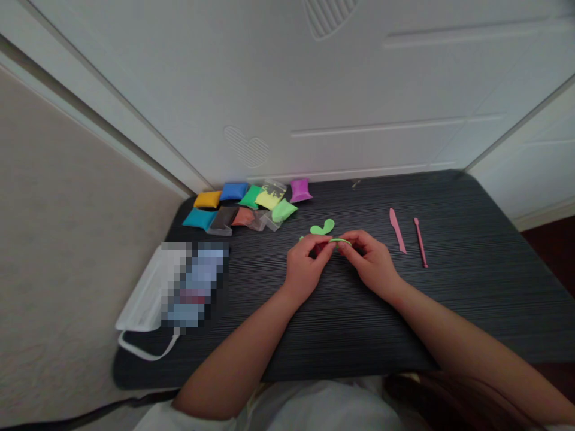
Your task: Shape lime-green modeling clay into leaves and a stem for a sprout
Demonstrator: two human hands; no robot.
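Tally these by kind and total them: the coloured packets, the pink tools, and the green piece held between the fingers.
Coloured packets: 9
Pink knife-shaped tool: 1
Pink rod-shaped tool: 1
Held green piece: 1
Total: 12

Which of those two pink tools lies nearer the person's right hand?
The pink knife, broad-bladed; the slim pink stick lies farther from the right hand.

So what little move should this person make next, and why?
Perhaps lay the thin green strip beside the two-lobed green piece: the left grip and right grip appear to pinch the strip between them, and that similarly coloured piece lies on the dark table just beyond.
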